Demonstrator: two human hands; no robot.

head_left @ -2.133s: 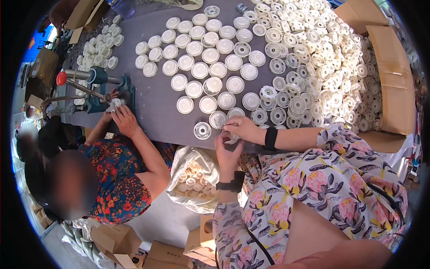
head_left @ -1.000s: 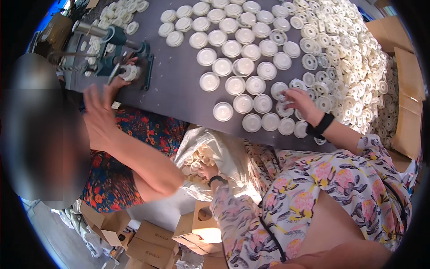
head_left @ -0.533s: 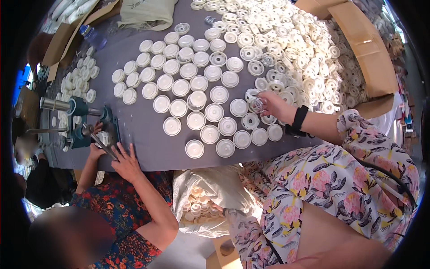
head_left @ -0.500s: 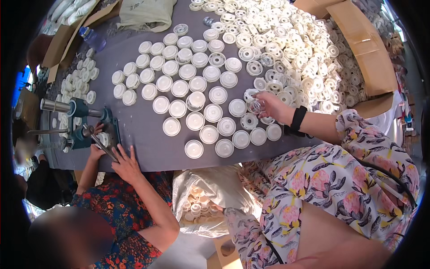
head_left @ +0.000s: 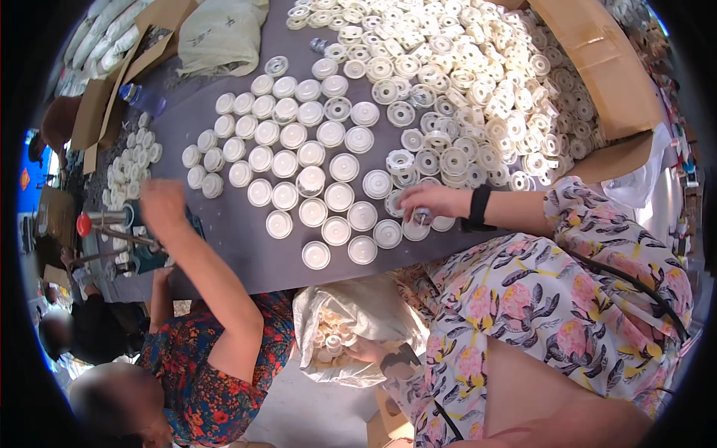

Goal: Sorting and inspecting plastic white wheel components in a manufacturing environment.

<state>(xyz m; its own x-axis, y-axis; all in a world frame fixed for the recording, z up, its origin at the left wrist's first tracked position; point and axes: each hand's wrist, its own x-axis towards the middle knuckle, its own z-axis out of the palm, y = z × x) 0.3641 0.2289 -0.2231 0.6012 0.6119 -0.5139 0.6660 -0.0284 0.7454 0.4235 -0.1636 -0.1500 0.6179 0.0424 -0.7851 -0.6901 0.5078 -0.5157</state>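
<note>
My right hand (head_left: pixel 433 200) is over the near right part of the grey table, its fingers closed around a small shiny clear piece (head_left: pixel 423 216). That piece is just above a white round disc (head_left: pixel 414 231) in the nearest row. My left hand (head_left: pixel 366 349) reaches into an open white sack (head_left: pixel 388 313) below the table edge. It is at the white plastic parts (head_left: pixel 328 336) inside; its fingertips are too unclear to show whether it grips one. Several white discs (head_left: pixel 339 197) lie in loose rows left of my right hand.
A large heap of white ring-shaped parts (head_left: pixel 478 89) fills the far right, beside a cardboard box (head_left: pixel 597 67). At left, a co-worker's raised hand (head_left: pixel 163 205) is near a green hand press (head_left: pixel 149 257). A cloth bag (head_left: pixel 220 37) and a bottle (head_left: pixel 142 98) stand at the back.
My right hand has come nearer and a little left, over the front row of discs. My left hand now shows inside the sack. The co-worker has raised one arm by the press.
</note>
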